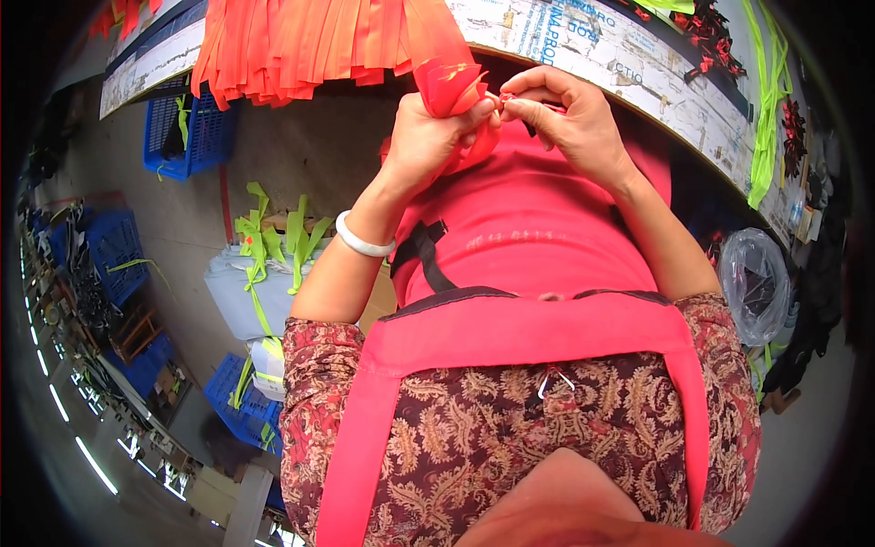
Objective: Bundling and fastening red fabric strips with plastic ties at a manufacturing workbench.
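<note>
My left hand (436, 132) is closed around a bunched orange-red fabric strip (448, 77) that hangs down from a row of similar strips (301, 46) at the table's edge. My right hand (565, 114) pinches the end of that strip with thumb and fingers, right against my left thumb. A white bangle (362, 242) sits on my left wrist. Below the hands lies my red apron (519, 237) with a black strap and buckle (424, 251).
A worn white worktable edge (629, 64) curves across the top. Neon yellow-green straps (770, 91) hang at the right. Blue crates (187, 132) stand on the floor at left, beside a grey bundle with green straps (260, 264). A clear plastic bag (756, 278) sits at right.
</note>
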The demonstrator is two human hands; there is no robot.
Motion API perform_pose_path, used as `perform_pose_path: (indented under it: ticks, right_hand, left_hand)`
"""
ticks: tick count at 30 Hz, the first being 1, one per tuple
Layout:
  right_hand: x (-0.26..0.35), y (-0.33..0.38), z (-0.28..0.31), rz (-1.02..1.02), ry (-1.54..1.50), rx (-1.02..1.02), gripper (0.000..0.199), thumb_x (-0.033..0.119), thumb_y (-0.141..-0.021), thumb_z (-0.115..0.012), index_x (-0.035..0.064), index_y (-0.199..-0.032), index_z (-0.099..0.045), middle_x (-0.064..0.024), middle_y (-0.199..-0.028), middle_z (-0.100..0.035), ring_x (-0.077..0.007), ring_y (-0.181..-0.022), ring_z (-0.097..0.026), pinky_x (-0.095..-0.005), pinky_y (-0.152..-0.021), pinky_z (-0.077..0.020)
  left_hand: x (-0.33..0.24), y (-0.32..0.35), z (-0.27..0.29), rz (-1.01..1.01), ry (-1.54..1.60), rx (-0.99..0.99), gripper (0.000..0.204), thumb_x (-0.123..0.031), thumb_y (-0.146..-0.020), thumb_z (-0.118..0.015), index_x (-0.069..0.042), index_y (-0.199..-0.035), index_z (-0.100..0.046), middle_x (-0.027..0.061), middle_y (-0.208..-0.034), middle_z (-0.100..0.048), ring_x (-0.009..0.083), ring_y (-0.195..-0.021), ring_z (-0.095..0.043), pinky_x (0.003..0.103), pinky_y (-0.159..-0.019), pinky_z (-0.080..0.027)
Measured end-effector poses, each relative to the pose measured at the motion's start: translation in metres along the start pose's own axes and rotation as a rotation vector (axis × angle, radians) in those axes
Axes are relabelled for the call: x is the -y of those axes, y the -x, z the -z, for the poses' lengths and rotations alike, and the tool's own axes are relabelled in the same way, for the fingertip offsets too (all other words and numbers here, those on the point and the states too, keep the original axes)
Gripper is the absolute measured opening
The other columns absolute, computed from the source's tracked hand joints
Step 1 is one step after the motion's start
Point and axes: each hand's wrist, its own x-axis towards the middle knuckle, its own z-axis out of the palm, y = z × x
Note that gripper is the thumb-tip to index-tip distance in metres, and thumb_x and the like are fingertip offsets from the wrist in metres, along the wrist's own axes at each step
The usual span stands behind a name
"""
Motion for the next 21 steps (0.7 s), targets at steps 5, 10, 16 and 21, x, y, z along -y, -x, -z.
perform_pose_path:
  ticks: [5,10,16,21]
  right_hand:
    - [0.005,0.000,-0.001,0.156,0.163,-0.023,0.017,0.013,-0.090,-0.064,-0.0010,-0.101,-0.065,-0.0058,-0.091,-0.069,-0.0081,-0.082,-0.062,-0.0221,-0.073,-0.0508]
    - [0.006,0.005,-0.003,0.100,0.188,-0.073,0.017,0.011,-0.089,-0.066,-0.0007,-0.101,-0.068,-0.0064,-0.090,-0.070,-0.0102,-0.085,-0.065,-0.0250,-0.079,-0.0515]
    - [-0.002,0.001,-0.003,0.395,0.402,-0.068,0.017,0.009,-0.087,-0.066,0.0025,-0.103,-0.070,-0.0098,-0.092,-0.071,-0.0143,-0.083,-0.067,-0.0255,-0.076,-0.0524]
    - [-0.002,-0.006,-0.003,0.351,0.360,-0.031,0.018,0.008,-0.087,-0.066,0.0018,-0.103,-0.069,-0.0098,-0.092,-0.071,-0.0143,-0.082,-0.067,-0.0258,-0.076,-0.0525]
  left_hand:
    - [0.002,0.001,-0.001,-0.070,-0.139,0.023,0.009,-0.008,-0.088,-0.067,-0.001,-0.094,-0.068,0.0008,-0.076,-0.066,0.0055,-0.059,-0.051,0.020,-0.054,-0.040]
    - [0.002,0.003,-0.001,-0.097,-0.225,0.028,0.008,-0.008,-0.087,-0.068,-0.002,-0.093,-0.068,-0.0010,-0.076,-0.064,0.0043,-0.059,-0.051,0.020,-0.052,-0.039]
    - [0.008,0.003,0.000,-0.227,-0.295,0.009,0.007,-0.006,-0.085,-0.069,-0.002,-0.091,-0.068,-0.0027,-0.073,-0.063,0.0031,-0.060,-0.051,0.021,-0.053,-0.041]
    - [0.011,0.003,-0.003,-0.269,-0.299,-0.021,0.007,-0.004,-0.085,-0.069,-0.002,-0.091,-0.068,-0.0027,-0.074,-0.063,0.0032,-0.063,-0.053,0.021,-0.054,-0.042]
